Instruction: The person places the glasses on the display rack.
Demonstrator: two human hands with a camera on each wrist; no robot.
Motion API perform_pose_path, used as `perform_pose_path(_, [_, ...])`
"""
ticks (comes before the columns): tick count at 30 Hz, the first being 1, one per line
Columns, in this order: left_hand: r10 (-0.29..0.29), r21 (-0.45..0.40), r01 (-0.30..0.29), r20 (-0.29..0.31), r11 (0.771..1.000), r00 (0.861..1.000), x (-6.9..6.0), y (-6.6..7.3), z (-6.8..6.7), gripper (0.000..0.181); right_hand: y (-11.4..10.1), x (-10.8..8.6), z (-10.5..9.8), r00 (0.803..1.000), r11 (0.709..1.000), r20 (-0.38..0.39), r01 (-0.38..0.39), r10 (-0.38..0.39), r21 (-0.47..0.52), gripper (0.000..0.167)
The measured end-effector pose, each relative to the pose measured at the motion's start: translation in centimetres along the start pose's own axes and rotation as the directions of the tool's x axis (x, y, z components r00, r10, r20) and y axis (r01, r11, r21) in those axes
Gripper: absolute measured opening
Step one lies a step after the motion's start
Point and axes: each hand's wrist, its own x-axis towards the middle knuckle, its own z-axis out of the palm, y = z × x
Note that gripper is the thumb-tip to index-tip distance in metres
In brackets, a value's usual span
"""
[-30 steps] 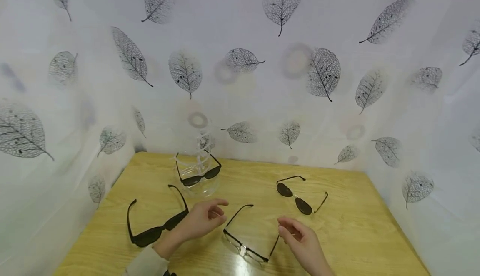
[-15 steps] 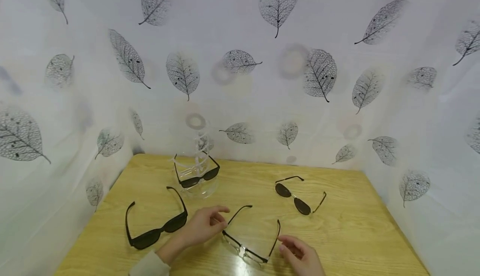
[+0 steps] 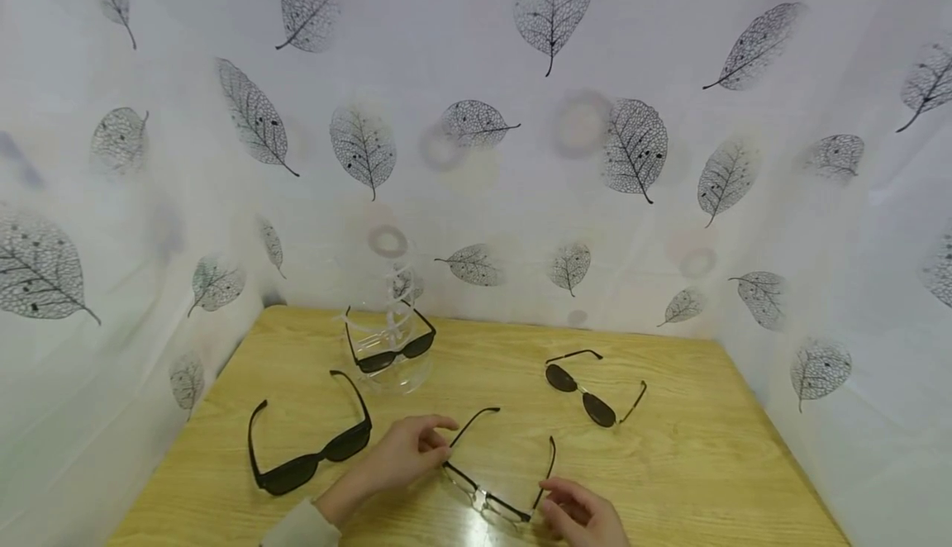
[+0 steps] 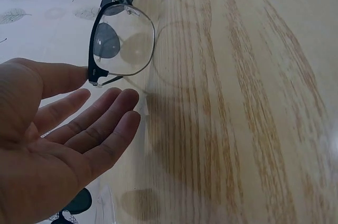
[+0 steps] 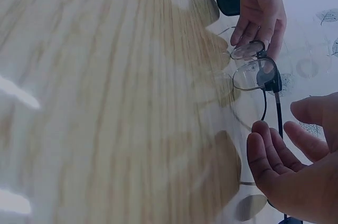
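Observation:
Clear-lensed glasses with a dark upper rim lie on the table with their temples unfolded toward the back. My left hand is at their left hinge; in the left wrist view the thumb of that hand meets the frame's corner, the other fingers relaxed below. On the other side my right hand has its fingertips by the right temple. The right wrist view shows that hand with loosely bent fingers around the temple, not closed on it.
Black sunglasses lie at the left of the wooden table. Another dark pair sits on a clear stand at the back left. Thin-framed sunglasses lie at the back right. A leaf-print curtain surrounds the table.
My right hand has moved down and left along the right temple toward its hinge. My left hand has shifted slightly down onto the left corner of the glasses.

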Motion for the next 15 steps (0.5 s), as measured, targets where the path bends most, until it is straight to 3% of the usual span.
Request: perform_pose_path(15, [-0.008,-0.004,0.008,0.015,1.0,1.0,0.28,-0.15,0.13,0.032,0.55,0.44,0.57,0.999,1.0,0.04,-0.011,0.011,0.021,0.051])
